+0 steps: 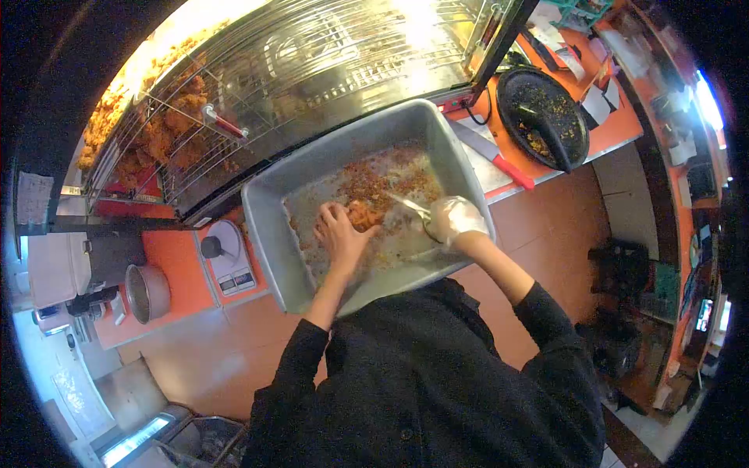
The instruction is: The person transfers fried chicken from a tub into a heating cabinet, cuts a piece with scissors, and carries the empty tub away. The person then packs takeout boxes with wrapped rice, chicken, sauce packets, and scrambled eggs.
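A grey plastic tub (pixel 269 226) stands in front of me, with brown-orange crumbs scattered over its bottom. Inside it my left hand (pixel 343 236) has its fingers curled round a piece of fried chicken (pixel 363 214), pressing it near the tub floor. My right hand (pixel 456 219), in a thin clear plastic glove, grips a pair of scissors (pixel 413 207) by the handles. The blades point left toward the chicken, a short way from it. Whether the blades are parted is hard to make out.
Behind the tub rises a lit display cabinet (pixel 335 86) with wire racks and fried chicken (pixel 183 125). To the right lie a red-handled knife (pixel 511 170) and a black mortar (pixel 576 129) with its pestle. A kitchen scale (pixel 230 261) and a metal pot (pixel 148 293) stand left.
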`<action>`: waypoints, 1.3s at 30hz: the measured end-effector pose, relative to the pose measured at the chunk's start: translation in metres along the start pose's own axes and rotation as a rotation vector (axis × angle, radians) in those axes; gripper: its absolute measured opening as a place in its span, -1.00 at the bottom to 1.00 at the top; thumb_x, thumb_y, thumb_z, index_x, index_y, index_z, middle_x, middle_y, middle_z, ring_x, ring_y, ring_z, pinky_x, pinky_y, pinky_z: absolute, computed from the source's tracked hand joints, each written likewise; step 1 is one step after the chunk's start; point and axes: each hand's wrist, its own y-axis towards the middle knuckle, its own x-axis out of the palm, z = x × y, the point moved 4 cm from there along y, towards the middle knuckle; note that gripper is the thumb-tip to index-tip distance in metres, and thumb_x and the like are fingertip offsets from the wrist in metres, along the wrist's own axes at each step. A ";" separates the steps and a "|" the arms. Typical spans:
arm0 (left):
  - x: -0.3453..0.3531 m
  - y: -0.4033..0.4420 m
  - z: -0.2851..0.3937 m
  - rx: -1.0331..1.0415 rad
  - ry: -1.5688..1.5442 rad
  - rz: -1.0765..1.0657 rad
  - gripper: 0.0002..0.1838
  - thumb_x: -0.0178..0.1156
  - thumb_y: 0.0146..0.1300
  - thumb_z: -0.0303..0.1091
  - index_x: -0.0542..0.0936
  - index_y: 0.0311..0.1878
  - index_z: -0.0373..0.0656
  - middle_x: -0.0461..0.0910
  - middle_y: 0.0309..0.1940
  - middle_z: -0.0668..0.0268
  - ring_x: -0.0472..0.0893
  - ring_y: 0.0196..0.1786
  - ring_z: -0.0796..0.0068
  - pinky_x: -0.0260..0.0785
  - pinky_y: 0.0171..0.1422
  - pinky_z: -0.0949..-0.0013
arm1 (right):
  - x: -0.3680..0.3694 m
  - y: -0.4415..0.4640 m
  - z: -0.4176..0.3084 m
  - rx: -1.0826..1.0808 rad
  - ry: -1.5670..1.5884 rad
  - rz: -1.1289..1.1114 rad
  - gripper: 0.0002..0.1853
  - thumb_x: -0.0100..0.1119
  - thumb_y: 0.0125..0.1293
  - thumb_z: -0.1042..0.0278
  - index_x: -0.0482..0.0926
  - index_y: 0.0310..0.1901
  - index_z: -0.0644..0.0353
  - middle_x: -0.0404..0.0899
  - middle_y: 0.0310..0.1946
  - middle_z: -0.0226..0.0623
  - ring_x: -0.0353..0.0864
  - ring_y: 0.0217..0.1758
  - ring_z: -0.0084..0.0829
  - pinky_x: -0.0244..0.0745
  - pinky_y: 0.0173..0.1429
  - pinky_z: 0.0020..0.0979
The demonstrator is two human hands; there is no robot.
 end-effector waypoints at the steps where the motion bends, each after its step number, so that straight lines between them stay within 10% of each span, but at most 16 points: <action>1: -0.003 -0.001 -0.001 -0.007 -0.039 -0.062 -0.09 0.52 -0.26 0.13 0.39 0.11 -0.21 0.24 0.12 0.17 0.28 0.23 0.06 0.14 0.25 -0.10 | -0.003 0.000 0.005 0.091 0.051 0.037 -0.61 0.22 0.15 -0.04 0.69 -0.28 0.17 0.67 -0.28 -0.04 0.68 -0.18 -0.08 0.57 -0.07 -0.16; 5: -0.006 -0.009 -0.018 0.014 -0.228 -0.051 -0.04 0.54 -0.29 0.10 0.33 0.19 -0.10 0.17 0.18 0.15 0.25 0.24 0.00 0.16 0.24 -0.10 | 0.007 0.002 0.012 0.187 0.167 0.149 -0.59 0.20 0.15 -0.04 0.69 -0.32 0.22 0.66 -0.29 0.01 0.67 -0.17 -0.06 0.58 -0.06 -0.17; 10: -0.019 -0.015 -0.061 0.041 -0.310 0.002 -0.62 0.37 0.09 -0.02 0.59 -0.36 -0.19 0.51 -0.35 0.22 0.56 -0.20 0.27 0.37 -0.17 0.18 | -0.005 -0.013 -0.002 0.033 0.282 0.248 -0.55 0.16 0.12 -0.03 0.61 -0.39 0.32 0.59 -0.36 0.13 0.60 -0.26 0.05 0.47 -0.12 -0.05; 13: -0.039 -0.020 -0.071 -0.293 -0.509 -0.147 -0.49 0.13 0.33 -0.06 0.52 -0.65 -0.24 0.49 -0.57 0.28 0.57 -0.41 0.40 0.31 -0.35 0.21 | -0.023 -0.015 -0.021 0.089 0.232 0.077 -0.46 0.15 0.12 -0.19 0.62 -0.44 0.27 0.60 -0.46 0.10 0.62 -0.34 0.06 0.50 -0.16 -0.03; 15: -0.047 -0.021 -0.065 -0.307 -0.518 -0.343 -0.55 -0.04 0.43 -0.04 0.57 -0.39 -0.22 0.59 -0.40 0.25 0.61 -0.25 0.42 0.40 -0.19 0.28 | -0.003 -0.003 -0.033 -0.077 0.214 0.154 -0.41 0.10 0.14 -0.25 0.60 -0.52 0.26 0.55 -0.59 0.06 0.61 -0.39 0.06 0.48 -0.19 0.00; 20: -0.069 -0.027 -0.031 -0.411 -1.931 -0.419 -0.57 -0.11 0.45 -0.01 0.37 0.14 -0.14 0.61 -0.15 0.14 0.57 0.04 0.26 0.36 0.24 0.22 | 0.029 -0.008 -0.123 -0.532 0.389 0.393 -0.50 0.13 0.18 -0.17 0.53 -0.34 0.24 0.55 -0.48 -0.03 0.59 -0.43 -0.01 0.46 -0.38 -0.09; 22: -0.071 -0.024 -0.046 -0.373 -1.791 -0.314 -0.61 -0.10 0.45 -0.04 0.40 0.08 -0.17 0.62 -0.16 0.15 0.57 0.07 0.20 0.34 0.27 0.17 | 0.019 -0.016 -0.164 -0.509 0.413 0.096 -0.49 0.14 0.19 -0.12 0.50 -0.20 0.28 0.53 -0.39 0.01 0.58 -0.32 -0.06 0.47 -0.28 -0.11; 26: -0.060 -0.030 -0.113 -0.347 -1.877 -0.155 -0.65 -0.15 0.48 -0.09 0.44 -0.09 -0.20 0.59 -0.28 0.12 0.57 0.03 0.13 0.40 0.14 0.14 | 0.002 -0.044 -0.181 -0.879 0.665 0.411 -0.73 0.21 0.24 0.15 0.57 -0.19 0.17 0.57 -0.33 -0.13 0.61 -0.23 -0.21 0.51 -0.14 -0.21; 30: -0.099 -0.042 -0.134 -0.504 -1.985 0.092 -0.71 -0.02 0.43 -0.08 0.43 -0.17 -0.15 0.43 -0.49 0.29 0.58 -0.15 0.21 0.49 -0.04 0.16 | 0.009 -0.023 -0.158 -0.849 0.321 0.579 -0.58 0.19 0.18 0.08 0.51 0.02 0.13 0.53 -0.18 -0.07 0.56 -0.12 -0.14 0.48 -0.07 -0.17; 33: -0.123 -0.049 -0.168 -0.543 -1.945 0.281 -0.70 0.08 0.37 -0.06 0.42 -0.17 -0.13 0.32 -0.55 0.40 0.49 -0.37 0.39 0.49 -0.11 0.24 | -0.003 0.009 -0.146 -0.399 0.121 0.535 -0.53 0.21 0.12 0.17 0.46 0.10 0.04 0.50 -0.12 -0.02 0.54 -0.17 -0.07 0.49 -0.15 -0.11; 39: -0.141 -0.067 -0.230 -0.607 -1.300 0.182 -0.65 0.04 0.39 -0.07 0.40 0.00 -0.16 0.25 -0.55 0.47 0.35 -0.50 0.59 0.32 -0.32 0.45 | 0.094 0.100 -0.134 -0.425 -0.178 0.333 -0.41 0.10 0.20 0.39 0.29 0.31 -0.05 0.49 -0.04 0.07 0.53 -0.07 0.01 0.52 0.01 -0.07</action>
